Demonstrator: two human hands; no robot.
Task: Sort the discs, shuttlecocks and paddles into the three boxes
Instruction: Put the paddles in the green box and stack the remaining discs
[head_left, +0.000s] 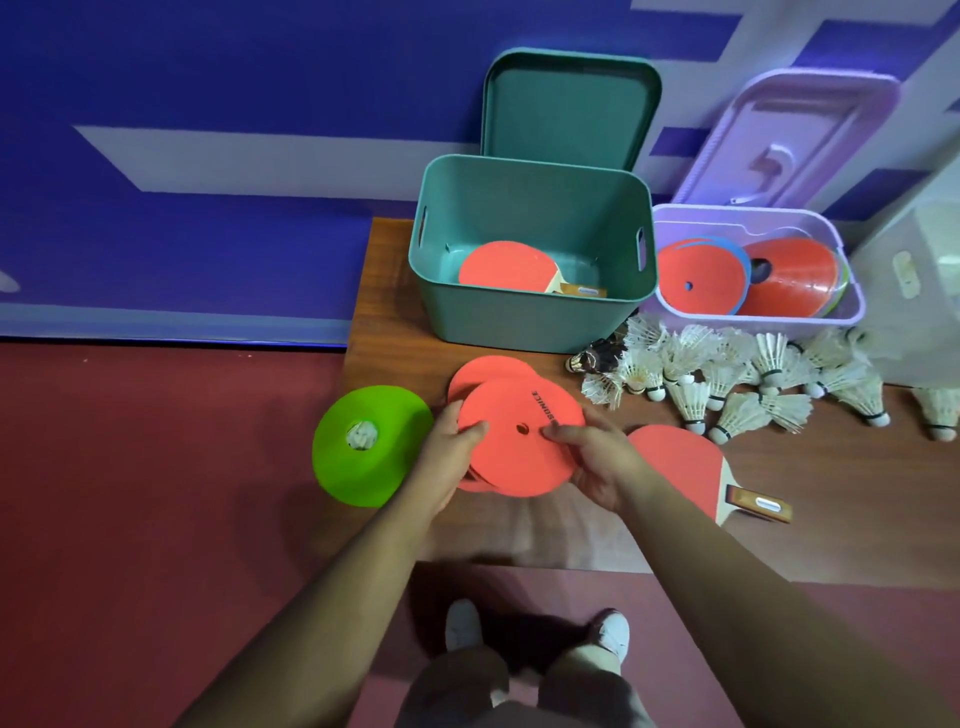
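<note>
Sorting looks partly done: one paddle (506, 267) lies in the green box (519, 322), some discs (701, 275) in the purple box (753, 321), and the left hand (449, 449) and right hand (597, 462) grip an orange disc stack (519, 447) over the desk (831, 493), leaving a green disc (384, 457), second paddle (685, 462) and the shuttlecocks (727, 379) unboxed.

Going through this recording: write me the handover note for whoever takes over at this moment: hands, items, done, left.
Left hand and right hand both grip the stack of flat orange plastic discs over the wooden table.
Done: one red-faced wooden paddle lies in the teal plastic box; orange discs sit in the lilac plastic box.
Left: the held stack, the lime-green cone-shaped disc at the table's left edge, the second red paddle and the feather shuttlecocks on the table. The translucent white box at right: contents cannot be told.
</note>
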